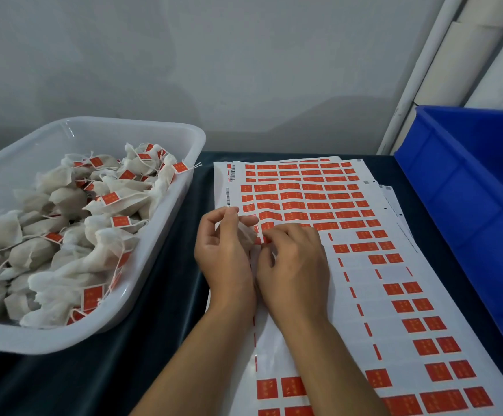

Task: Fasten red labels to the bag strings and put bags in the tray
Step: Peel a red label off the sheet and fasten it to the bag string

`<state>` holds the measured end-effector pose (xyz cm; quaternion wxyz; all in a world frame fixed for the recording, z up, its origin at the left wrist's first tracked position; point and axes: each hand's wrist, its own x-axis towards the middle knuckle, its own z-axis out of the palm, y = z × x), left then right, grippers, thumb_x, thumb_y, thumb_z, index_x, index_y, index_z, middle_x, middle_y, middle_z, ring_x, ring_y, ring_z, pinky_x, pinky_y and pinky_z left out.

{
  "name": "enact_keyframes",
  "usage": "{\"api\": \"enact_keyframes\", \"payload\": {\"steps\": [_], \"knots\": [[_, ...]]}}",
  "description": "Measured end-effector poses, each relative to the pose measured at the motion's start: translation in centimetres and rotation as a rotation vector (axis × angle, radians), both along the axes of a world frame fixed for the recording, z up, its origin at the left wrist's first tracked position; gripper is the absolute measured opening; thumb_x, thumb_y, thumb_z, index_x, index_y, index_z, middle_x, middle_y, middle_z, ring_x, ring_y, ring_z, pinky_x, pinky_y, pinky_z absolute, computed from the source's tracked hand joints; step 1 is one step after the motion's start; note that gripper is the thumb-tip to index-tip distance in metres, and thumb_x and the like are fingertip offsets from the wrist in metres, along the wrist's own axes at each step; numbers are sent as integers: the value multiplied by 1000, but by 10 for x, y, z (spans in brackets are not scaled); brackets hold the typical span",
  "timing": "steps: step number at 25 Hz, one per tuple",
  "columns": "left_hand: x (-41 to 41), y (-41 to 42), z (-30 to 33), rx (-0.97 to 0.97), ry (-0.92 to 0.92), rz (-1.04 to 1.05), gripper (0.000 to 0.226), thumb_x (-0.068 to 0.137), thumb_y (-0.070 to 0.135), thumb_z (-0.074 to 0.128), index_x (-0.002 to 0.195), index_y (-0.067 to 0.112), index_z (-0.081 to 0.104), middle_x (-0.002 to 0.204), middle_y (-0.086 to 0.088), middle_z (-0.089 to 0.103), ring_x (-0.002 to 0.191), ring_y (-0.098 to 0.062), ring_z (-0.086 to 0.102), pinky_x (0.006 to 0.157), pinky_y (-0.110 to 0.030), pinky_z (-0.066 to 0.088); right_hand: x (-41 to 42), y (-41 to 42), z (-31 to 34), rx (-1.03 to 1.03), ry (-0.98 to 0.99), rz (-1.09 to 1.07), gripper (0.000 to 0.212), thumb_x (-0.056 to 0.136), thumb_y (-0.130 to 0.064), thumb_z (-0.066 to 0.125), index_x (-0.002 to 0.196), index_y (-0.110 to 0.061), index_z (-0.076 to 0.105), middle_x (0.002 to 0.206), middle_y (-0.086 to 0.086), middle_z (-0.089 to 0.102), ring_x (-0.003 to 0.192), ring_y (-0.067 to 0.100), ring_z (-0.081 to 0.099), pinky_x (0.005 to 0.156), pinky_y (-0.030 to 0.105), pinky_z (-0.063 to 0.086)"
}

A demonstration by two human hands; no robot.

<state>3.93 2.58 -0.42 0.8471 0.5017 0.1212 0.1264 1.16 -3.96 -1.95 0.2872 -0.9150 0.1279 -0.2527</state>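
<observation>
- The left hand (224,253) is curled around a small white bag (246,237), with thumb and forefinger pinching its thin string near the top.
- The right hand (293,262) sits just beside it, fingers bent down onto the label sheet (349,277), fingertips at a red label (266,227) along the edge of the peeled area; whether it has a label pinched cannot be told.
- Both hands work over the sheet, which lies on a stack of similar sheets on the dark tabletop (166,280).
- Many label spots on the near half of the sheet are already bare.
- The white tray (154,265) stands to the left, heaped with bags carrying red labels on their strings.
- A blue bin (460,181) stands at the right edge.
</observation>
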Motion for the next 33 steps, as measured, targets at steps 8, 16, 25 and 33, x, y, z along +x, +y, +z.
{"api": "enact_keyframes", "payload": {"steps": [8,16,25,33], "knots": [[-1,0,0,48,-7,53,10,104,27,62,102,18,67,91,-4,79,91,-18,78,68,-23,61,-3,2,3,16,-11,16,40,93,-43,59,123,-20,74,120,1,74,107,21,68,96,39,55],[1,2,-1,48,-11,64,9,104,28,61,99,24,67,93,-4,79,92,-18,78,71,-26,63,0,-3,-3,-3,68,52,28,97,-40,64,117,-26,76,122,-8,69,108,12,58,97,28,49],[1,0,-4,162,-59,243,7,103,29,60,99,25,63,89,4,78,90,-8,76,64,-11,56,-1,-1,-3,-16,54,104,33,94,-32,70,125,-21,73,127,-3,68,114,19,61,100,35,51],[3,0,-7,190,-57,214,7,103,26,60,100,22,64,88,2,77,84,-8,75,65,-12,55,-1,-6,-6,131,4,241,31,100,-35,58,130,-31,67,130,-15,60,114,1,52,101,16,43]]}}
